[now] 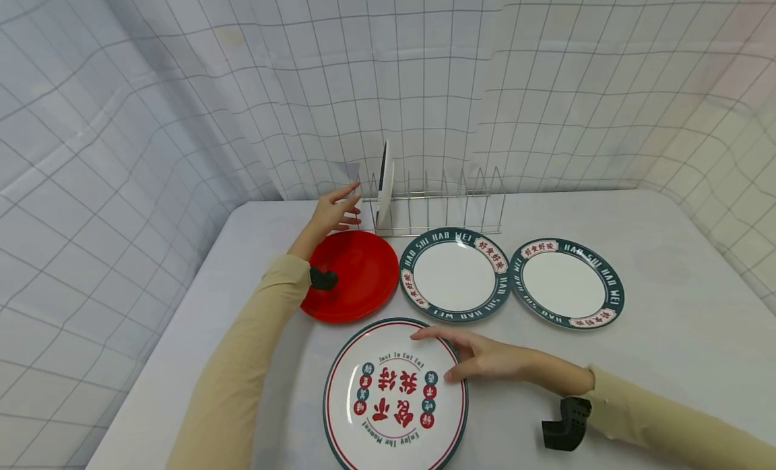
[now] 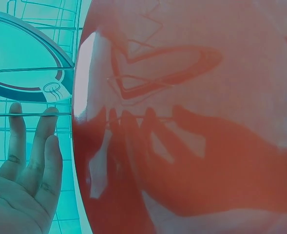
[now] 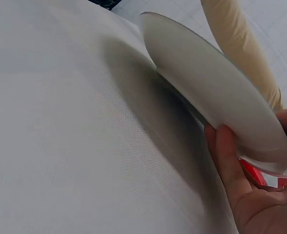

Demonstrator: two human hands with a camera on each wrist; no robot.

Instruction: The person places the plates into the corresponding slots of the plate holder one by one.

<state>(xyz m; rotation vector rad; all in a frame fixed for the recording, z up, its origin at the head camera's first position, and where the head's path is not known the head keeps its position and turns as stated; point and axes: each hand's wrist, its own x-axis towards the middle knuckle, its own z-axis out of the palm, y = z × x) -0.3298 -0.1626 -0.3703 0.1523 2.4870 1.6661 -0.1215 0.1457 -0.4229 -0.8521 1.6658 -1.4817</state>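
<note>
My left hand reaches over the red plate to the left end of a wire dish rack. Its fingers are extended, and in the left wrist view the fingertips come right at a rack wire. Just right of them a white plate with a dark rim stands upright in the rack. My right hand grips the right rim of a large white plate with red characters. In the right wrist view, fingers press under that plate's pale underside, which is tilted off the table.
Two white plates with green lettered rims lie flat in front of the rack: a middle plate and a right plate. All rest on a white-covered table. A grid-patterned cloth hangs behind the rack and at both sides.
</note>
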